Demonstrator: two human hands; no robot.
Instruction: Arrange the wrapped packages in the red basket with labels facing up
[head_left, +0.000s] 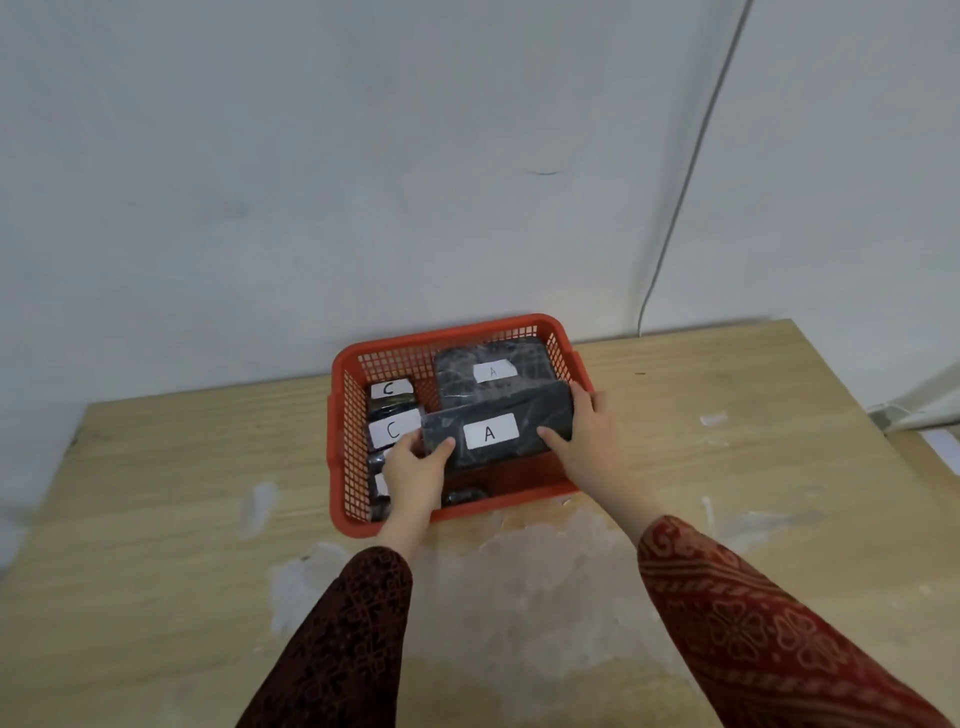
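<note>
You've got both hands on the front "A" package (498, 434), and it's hovering inside the red basket (457, 332), tilted, label up toward you. Your left hand (415, 475) pinches its near-left corner, thumb on top, fingers (410, 441) curled underneath. Your right hand (584, 436) clamps the far-right end, thumb lying across the dark wrap beside the white label. So both sets of fingers are closed on that one package, neither spread wide.

Just beyond your right fingertips lies a second "A" package (491, 371), flat at the back of the basket, label showing. Past your left fingers, two "C" packages (392, 415) sit in a column along the left wall, and another small one is partly hidden under your left wrist. Something dark lies on the basket floor below the held package; what it is, I can't tell.

You look to be mid-placement here. The next move calls for lowering this package level into the open front-right space, keeping the label skyward, without riding up over the "C" packages by your left fingers. The basket sits on the tabletop (727, 467) near the wall.
</note>
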